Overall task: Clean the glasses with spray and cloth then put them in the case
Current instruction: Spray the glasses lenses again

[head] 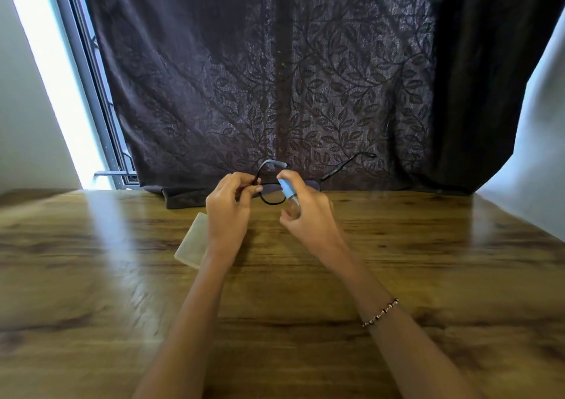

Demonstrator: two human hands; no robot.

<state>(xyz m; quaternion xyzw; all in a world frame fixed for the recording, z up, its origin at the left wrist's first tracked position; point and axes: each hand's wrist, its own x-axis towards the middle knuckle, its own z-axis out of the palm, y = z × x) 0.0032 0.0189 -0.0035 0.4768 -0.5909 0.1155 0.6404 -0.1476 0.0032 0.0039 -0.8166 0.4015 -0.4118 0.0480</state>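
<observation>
Black-framed glasses (272,198) with both temples unfolded are held above the far part of the wooden table (122,291). My left hand (227,212) pinches them at the left hinge. My right hand (308,215) grips a small clear spray bottle (289,195) with a light blue top, its forefinger on the top, right in front of the lenses. A pale translucent case (192,241) lies flat on the table, partly hidden by my left wrist. No cloth is visible.
A dark curtain (290,77) with a leaf pattern hangs right behind the table and its hem rests on the far edge. A window frame (91,92) with bright light stands at the left. A white wall (538,154) closes the right side.
</observation>
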